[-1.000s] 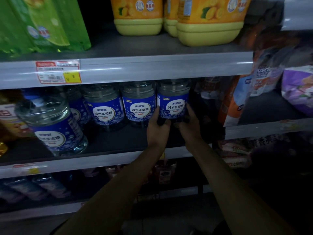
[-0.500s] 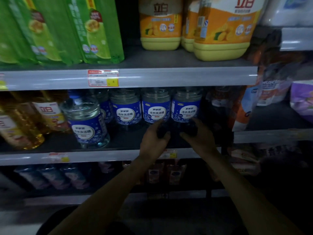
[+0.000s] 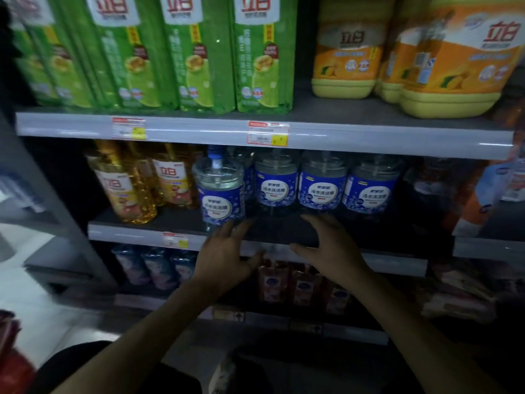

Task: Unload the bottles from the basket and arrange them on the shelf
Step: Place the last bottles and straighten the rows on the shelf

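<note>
- Left hand [image 3: 227, 257]: fingers straight and spread, palm toward the shelving, holding nothing. The fingertips lie at the foot of the front bottle [image 3: 220, 194]; contact cannot be confirmed (the picture is dim and blurred there).
- Right hand [image 3: 332, 245]: also spread wide, thumb out toward the other hand, empty. It sits over the front lip of the middle shelf [image 3: 176, 221], just below the back row [image 3: 322, 186].
- The two hands are apart, with a bare dark stretch of shelf showing between them.
- Front bottle: clear body, blue label, blue cap, upright. It stands near the front edge of the middle shelf, forward of its fellows.
- Back row: three like bottles with blue labels, upright, side by side, labels facing out, set further back on the same shelf. Part of another shows behind the front bottle.
- Yellow bottles [image 3: 125, 189]: amber contents, upright, to the left of the blue-labelled stock on the middle shelf.
- Upper shelf [image 3: 369, 137]: green packs [image 3: 199, 52] at left, orange jugs [image 3: 349, 58] at right.
- Price tags [image 3: 268, 133]: two on the upper rail, one on the middle rail.
- Lower shelf: small bottles [image 3: 153, 265], too blurred to identify.
</note>
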Available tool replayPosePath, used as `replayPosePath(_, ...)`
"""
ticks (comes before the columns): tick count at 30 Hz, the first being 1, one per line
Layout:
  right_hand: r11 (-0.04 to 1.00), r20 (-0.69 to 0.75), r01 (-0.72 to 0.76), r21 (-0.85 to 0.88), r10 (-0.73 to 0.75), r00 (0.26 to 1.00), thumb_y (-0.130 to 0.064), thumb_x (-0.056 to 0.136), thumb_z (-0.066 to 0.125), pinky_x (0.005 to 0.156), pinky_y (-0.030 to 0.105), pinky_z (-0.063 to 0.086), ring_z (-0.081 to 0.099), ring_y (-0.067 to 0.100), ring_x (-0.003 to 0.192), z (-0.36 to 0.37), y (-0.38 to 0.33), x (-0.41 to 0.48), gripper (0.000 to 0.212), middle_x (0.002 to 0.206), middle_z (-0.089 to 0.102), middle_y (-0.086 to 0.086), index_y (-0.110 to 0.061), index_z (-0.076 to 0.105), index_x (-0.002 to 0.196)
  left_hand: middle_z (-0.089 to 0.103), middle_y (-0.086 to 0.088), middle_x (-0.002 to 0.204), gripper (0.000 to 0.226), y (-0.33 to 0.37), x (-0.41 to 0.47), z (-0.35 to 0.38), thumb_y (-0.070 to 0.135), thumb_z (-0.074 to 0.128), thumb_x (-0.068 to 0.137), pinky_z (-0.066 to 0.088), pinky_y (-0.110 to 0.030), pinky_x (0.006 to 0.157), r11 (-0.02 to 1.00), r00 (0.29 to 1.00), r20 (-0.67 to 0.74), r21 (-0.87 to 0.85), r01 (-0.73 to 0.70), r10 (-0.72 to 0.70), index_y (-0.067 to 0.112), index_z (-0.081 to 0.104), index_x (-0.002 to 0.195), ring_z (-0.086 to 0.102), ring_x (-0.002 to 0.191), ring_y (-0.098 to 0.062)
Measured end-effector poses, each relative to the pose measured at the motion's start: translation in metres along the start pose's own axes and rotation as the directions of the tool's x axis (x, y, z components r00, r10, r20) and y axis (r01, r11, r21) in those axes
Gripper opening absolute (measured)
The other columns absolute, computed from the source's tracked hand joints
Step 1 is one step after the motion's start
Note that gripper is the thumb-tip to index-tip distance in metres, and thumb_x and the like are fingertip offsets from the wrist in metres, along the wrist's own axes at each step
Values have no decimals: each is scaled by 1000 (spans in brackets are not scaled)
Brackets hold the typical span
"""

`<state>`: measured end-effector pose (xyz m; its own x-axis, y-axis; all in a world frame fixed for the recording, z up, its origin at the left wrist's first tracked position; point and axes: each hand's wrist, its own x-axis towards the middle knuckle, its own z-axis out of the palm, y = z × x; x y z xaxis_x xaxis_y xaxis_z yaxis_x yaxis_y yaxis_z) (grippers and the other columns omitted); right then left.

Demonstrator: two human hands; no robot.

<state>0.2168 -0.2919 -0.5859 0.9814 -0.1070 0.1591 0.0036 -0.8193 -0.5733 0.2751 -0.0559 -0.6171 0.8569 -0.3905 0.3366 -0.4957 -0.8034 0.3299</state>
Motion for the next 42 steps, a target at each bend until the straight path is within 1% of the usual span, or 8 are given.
replayPosePath(7,993,17,28,111,-30,999,-43,88,78,113,35,37,39,24,144,53,-64,32,81,158,35,4,-24,38,156,43,-8,151,84,-56,5,-28,64,64,87,51,-49,98,953,960,-47,-142,269,-278,32,30,157,46,136,-34)
replayPosePath(13,996,12,38,83,-39,999,-41,85,80,108,37,40,40,25,143,88,-82,54,86,156,37,5,-29,34,156,47,-9,147,80,-90,13,-20,63,65,86,53,-52,94,962,962,-60,-81,262,-267,37,28,152,52,127,-38)
replayPosePath(19,980,-10,-51,194,54,998,-30,80,83,100,37,47,51,27,135,119,-85,74,83,150,51,5,-25,39,151,53,-8,143,75,-103,31,-7,62,61,89,53,-53,94,955,964,-14,-141,262,-266,36,28,151,56,124,-35)
replayPosePath(23,961,-19,-114,253,122,992,-36,80,85,93,33,49,61,25,125,132,-82,90,78,139,62,3,-19,47,146,60,-1,142,78,-109,43,-1,71,57,86,50,-56,100,949,966,2,-182,256,-260,35,29,149,61,124,-28)
replayPosePath(26,945,-50,-130,300,152,987,-44,75,87,94,43,56,64,26,119,140,-81,98,79,133,67,5,-17,52,140,60,3,144,83,-114,50,0,80,54,83,45,-58,105,949,966,36,-185,257,-255,36,28,149,61,125,-25)
replayPosePath(28,941,-79,-128,314,160,984,-43,74,88,93,47,57,65,27,117,145,-78,102,76,130,68,6,-17,54,137,60,4,143,84,-120,52,0,82,53,80,50,-57,100,938,968,52,-240,249,-244,39,29,148,62,123,-24)
replayPosePath(33,933,-96,-114,342,155,983,-34,76,88,93,45,57,67,26,113,147,-72,107,67,125,71,5,-17,58,134,59,3,144,78,-125,54,1,73,61,84,55,-52,96,914,971,44,-328,238,-236,41,31,148,61,124,-23)
replayPosePath(42,893,-74,-144,425,193,978,-40,68,89,90,51,59,70,23,109,153,-66,108,72,122,72,1,-23,59,131,63,5,140,73,-120,50,3,64,69,85,57,-50,94,871,968,-2,-438,224,-251,36,41,146,64,120,-20)
